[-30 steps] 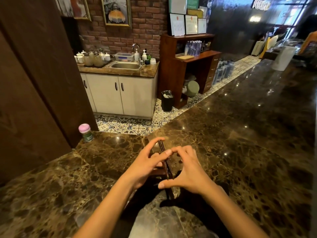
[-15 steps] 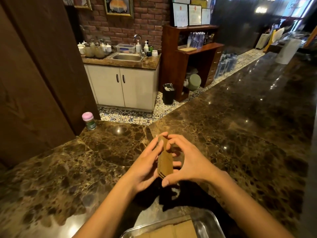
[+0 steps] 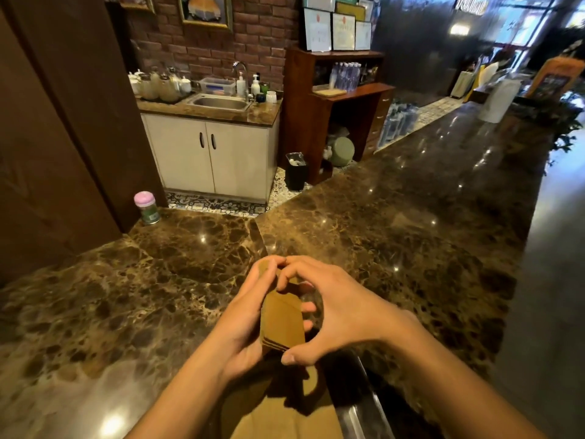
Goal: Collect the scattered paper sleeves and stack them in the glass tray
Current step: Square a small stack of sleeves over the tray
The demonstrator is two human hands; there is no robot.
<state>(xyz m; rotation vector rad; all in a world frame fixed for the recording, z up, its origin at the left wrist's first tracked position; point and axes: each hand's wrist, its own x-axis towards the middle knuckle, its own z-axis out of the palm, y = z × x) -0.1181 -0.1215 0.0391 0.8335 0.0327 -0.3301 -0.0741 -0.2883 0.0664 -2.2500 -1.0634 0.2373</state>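
— Sleeves first: where were they, and what had them?

— I saw the stack of paper sleeves (image 3: pixel 282 321) held between both hands, above the marble counter (image 3: pixel 411 248) and just over the near edge of the glass tray (image 3: pixel 357 403). My left hand (image 3: pixel 243 315) cupped the stack from the left side, its fingers curled round the back. My right hand (image 3: pixel 335 305) pinched it end to end, thumb at the near bottom edge and fingertips on the far top edge. Both hands were closed on the stack; neither was spread wide.

— How did you judge they would handle?

— Light, thin brown card, I reckoned, and flat. Stiff enough along the face, but loose layers like that looked apt to slide and fan apart. I judged the edges the best place to hold, squeezing the layers together, not the faces.

— And the orientation?

— The long axis ran away from me, the far end tilted up, the broad face turned up and toward the right. Some brown sleeves (image 3: pixel 285 419) lay flat in the tray below already.
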